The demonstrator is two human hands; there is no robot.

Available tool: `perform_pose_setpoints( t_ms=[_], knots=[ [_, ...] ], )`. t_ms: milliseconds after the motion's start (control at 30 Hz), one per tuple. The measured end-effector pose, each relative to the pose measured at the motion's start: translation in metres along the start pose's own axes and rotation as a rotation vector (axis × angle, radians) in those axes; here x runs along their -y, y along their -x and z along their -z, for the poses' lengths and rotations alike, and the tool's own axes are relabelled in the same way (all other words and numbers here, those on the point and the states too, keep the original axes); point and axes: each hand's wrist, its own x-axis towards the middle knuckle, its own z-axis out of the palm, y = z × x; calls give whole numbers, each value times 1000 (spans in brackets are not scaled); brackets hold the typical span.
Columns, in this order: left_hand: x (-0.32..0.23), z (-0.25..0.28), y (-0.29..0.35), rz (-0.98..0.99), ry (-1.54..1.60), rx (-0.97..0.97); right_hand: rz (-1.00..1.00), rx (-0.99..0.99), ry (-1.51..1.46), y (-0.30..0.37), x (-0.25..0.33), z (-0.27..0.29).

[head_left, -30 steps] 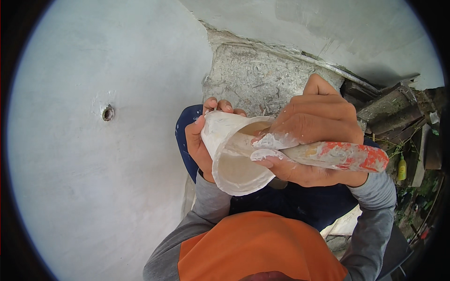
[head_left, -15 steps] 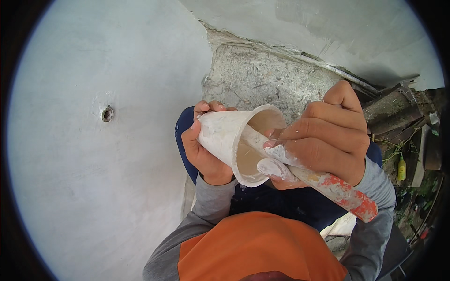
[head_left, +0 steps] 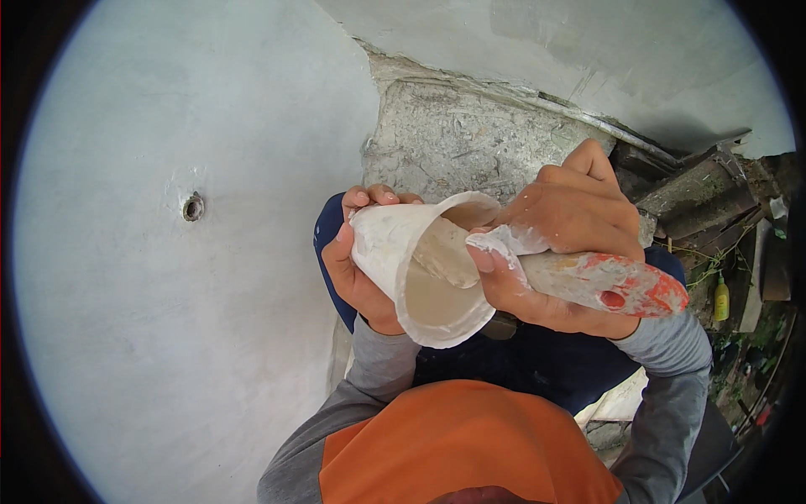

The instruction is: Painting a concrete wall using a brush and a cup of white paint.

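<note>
A white-smeared, cone-shaped cup point(head_left: 382, 248) lies tilted on its side in front of me, its wide mouth facing right. My left hand point(head_left: 359, 273) is wrapped round its narrow end. In my right hand point(head_left: 571, 223) is a paintbrush point(head_left: 617, 281) with a flat, worn handle, patchy red paint and a hole near its end. The brush's front part reaches into the cup's mouth, where pale paste coats the inner wall; its bristles cannot be made out. White paste covers my right thumb and forefinger.
A smooth grey wall point(head_left: 185, 336) with a small round pipe opening point(head_left: 193, 207) is on the left. Another wall point(head_left: 588, 59) stands ahead, above a rough concrete ledge point(head_left: 470, 126). At the right are broken boards point(head_left: 705, 197) and a yellow bottle point(head_left: 721, 300).
My right hand has turned, and the brush handle has swung up from a steep slant to nearly level. The cup's mouth has shifted slightly left and down. My left hand keeps its hold.
</note>
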Motion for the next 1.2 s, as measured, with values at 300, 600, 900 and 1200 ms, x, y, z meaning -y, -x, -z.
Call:
perform_pose_setpoints(
  t_ms=[300, 600, 900, 1200],
  knots=[
    [1, 19, 2, 122, 78, -242, -335, -351, -272, 1, 2, -7],
    [-4, 54, 9, 61, -95, -350, -660, -556, -563, -12, -4, -4],
    [-1, 25, 8, -123, -655, -151, -1173, -523, -919, -5, -25, 2],
    [-1, 20, 10, -296, -1182, -196, -1406, -496, -1048, 9, -30, -6]
  ],
)
